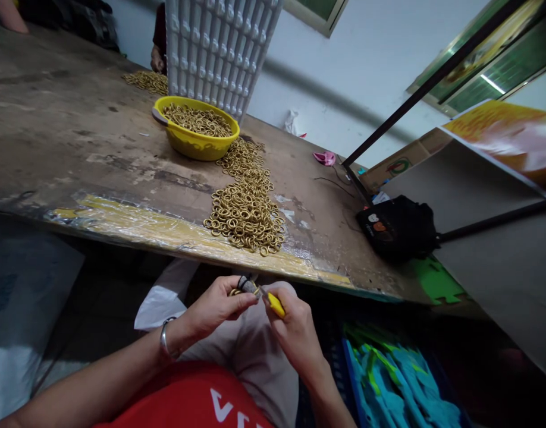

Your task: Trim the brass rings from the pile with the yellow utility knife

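Observation:
Over my lap, below the table edge, my left hand [217,307] pinches a small brass ring [234,292] between thumb and fingers. My right hand [293,327] is closed round yellow-handled pliers [273,302], whose dark jaws meet the ring at my left fingertips. A loose pile of brass rings [246,205] lies on the worn wooden table [77,137] just ahead of my hands. Behind it a yellow bowl [195,142] is filled with more rings.
A white ribbed plastic crate [219,47] stands behind the bowl, with another heap of rings [146,81] and another person's hand [157,59] beside it. A black bag [398,229] sits at the table's right end. Blue and green foam pieces [398,380] lie lower right.

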`<state>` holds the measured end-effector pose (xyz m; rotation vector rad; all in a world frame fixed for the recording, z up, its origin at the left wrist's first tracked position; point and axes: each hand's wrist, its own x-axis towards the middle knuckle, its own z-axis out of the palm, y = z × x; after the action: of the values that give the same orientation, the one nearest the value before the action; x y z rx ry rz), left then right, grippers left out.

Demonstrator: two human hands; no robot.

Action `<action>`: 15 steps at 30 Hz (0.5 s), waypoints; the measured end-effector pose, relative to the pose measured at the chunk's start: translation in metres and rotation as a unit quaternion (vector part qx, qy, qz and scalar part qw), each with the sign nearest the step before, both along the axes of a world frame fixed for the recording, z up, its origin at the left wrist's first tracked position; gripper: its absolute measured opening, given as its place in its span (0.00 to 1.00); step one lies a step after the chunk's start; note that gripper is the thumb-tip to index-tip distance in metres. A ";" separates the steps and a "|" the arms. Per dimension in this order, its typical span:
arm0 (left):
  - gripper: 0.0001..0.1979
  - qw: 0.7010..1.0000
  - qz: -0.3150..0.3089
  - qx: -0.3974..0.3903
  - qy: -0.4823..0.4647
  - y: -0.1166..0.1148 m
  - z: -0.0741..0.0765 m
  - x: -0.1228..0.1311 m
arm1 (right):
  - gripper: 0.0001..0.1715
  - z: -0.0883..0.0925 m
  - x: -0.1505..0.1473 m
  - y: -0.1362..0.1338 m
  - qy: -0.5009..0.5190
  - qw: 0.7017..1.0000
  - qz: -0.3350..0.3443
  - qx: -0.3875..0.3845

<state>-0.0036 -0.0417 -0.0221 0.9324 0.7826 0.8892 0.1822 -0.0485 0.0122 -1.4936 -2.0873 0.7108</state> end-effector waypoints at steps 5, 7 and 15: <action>0.16 0.999 0.013 0.033 0.034 -0.001 0.003 0.000 | 0.11 -0.002 -0.001 -0.005 -0.122 0.991 -0.012 0.051; 0.15 0.998 0.019 0.050 0.044 -0.002 0.006 0.000 | 0.11 -0.003 -0.003 -0.005 -0.153 0.986 -0.018 0.067; 0.09 0.993 0.044 0.096 0.055 0.002 0.012 -0.002 | 0.09 -0.014 -0.005 0.014 -0.246 0.962 -0.042 0.108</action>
<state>-0.0053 -0.0398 -0.0100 1.1311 0.8471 1.0100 0.1770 -0.0347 -0.0023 -1.7464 -2.3391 0.0674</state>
